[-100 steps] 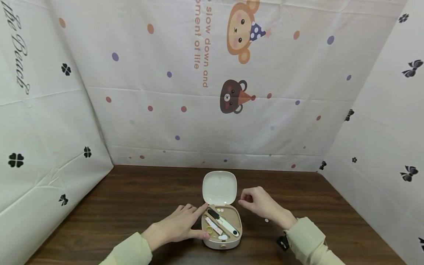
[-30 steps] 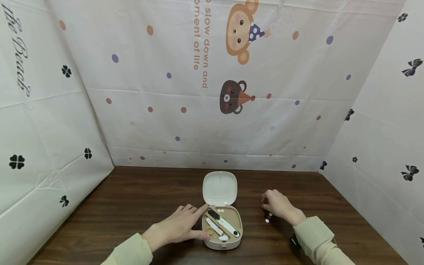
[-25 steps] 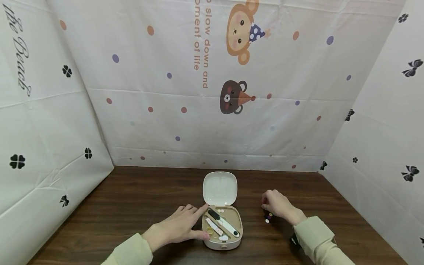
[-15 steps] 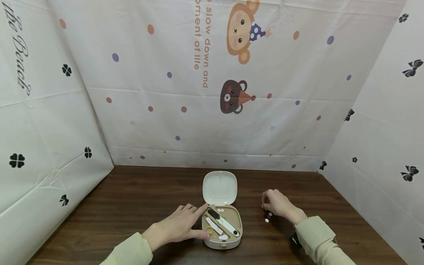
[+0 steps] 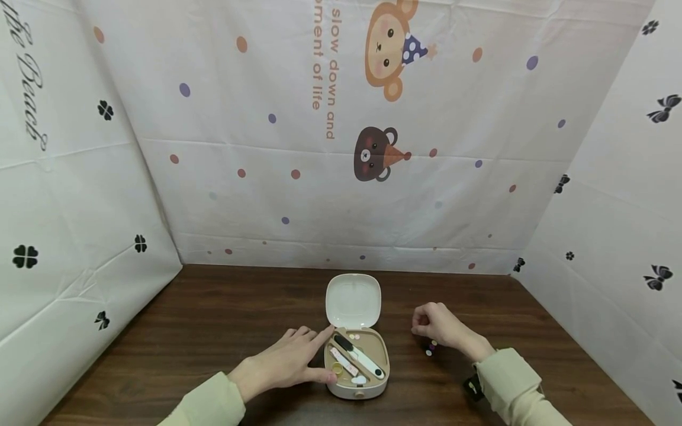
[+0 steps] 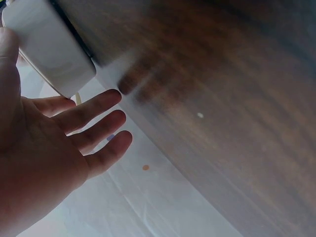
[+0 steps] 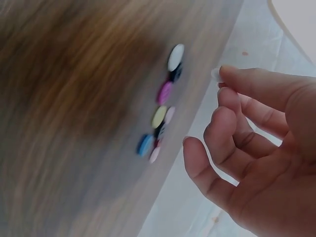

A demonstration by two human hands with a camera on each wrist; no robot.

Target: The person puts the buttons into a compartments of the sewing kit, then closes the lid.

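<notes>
Printed white cloths (image 5: 256, 198) hang behind and beside the brown worktop (image 5: 240, 305). The left hand (image 5: 285, 361), fingers spread, touches the case (image 5: 356, 392) on it; the right hand (image 5: 444, 325) pinches a whitish piece (image 7: 215, 75) near the coloured discs (image 7: 159, 117).

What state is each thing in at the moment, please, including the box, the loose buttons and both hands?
Box: open, standing on the table
Lid: raised, tipped back
Black-and-white tool: lying slantwise inside the box
Loose buttons: lying in a rough line on the table
Left hand: fingers spread, touching the box
Right hand: pinching a small pale piece
</notes>
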